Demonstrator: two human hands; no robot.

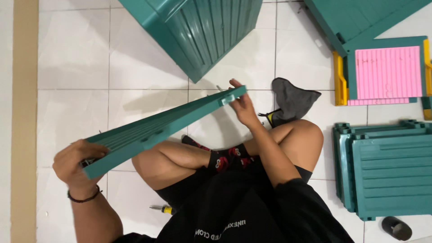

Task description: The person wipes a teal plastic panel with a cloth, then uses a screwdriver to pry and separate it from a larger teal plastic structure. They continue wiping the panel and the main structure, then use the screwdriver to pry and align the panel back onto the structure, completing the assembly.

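Note:
I sit cross-legged on a white tiled floor and hold a long teal plastic slatted panel (157, 128) edge-on across my lap. My left hand (74, 164) grips its near lower end; a dark cord bracelet sits on that wrist. At the far upper end, my right hand (243, 105) is closed on the panel's corner with fingers and thumb. The panel slopes up from left to right above my knees.
A large teal ribbed panel (202, 31) lies on the floor ahead. Right: another teal piece (360, 18), a pink slatted panel in a teal and yellow frame (387, 72), stacked teal panels (387, 171), a grey cloth (292, 101). A yellow-handled screwdriver (163, 209) lies by my leg.

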